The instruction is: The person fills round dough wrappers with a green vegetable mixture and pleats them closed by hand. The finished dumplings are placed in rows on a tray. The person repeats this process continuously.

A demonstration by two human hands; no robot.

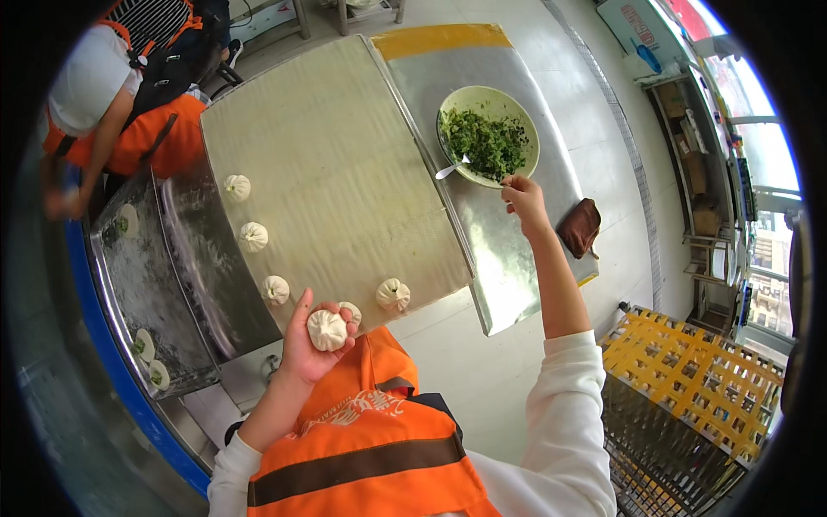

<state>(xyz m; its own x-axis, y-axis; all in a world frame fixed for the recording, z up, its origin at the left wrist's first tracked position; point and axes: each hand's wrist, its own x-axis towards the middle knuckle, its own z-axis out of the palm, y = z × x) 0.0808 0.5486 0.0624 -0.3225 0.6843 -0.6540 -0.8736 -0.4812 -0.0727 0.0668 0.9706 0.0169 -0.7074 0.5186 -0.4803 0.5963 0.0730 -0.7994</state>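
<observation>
A pleated, closed dough bun [327,330] rests in my left hand [316,342], over the near edge of the cloth-covered board [336,161]. Right behind that hand another bun [350,313] is partly hidden. One more bun [393,295] sits to its right, and several stand along the board's left edge, such as this bun [253,237]. My right hand [524,201] is at the near rim of a pale bowl [533,161] of chopped green filling [484,139], its fingers drawn together; whether they pinch anything is too small to tell. A metal spoon [452,168] leans in the bowl.
Left of the board, a metal tray [161,278] holds flat dough rounds with filling [143,345]. A co-worker in an orange apron [171,139] works at the far left. A brown pouch or cloth [579,227] lies on the metal table [510,284]. Yellow-topped crates [691,368] stand at right.
</observation>
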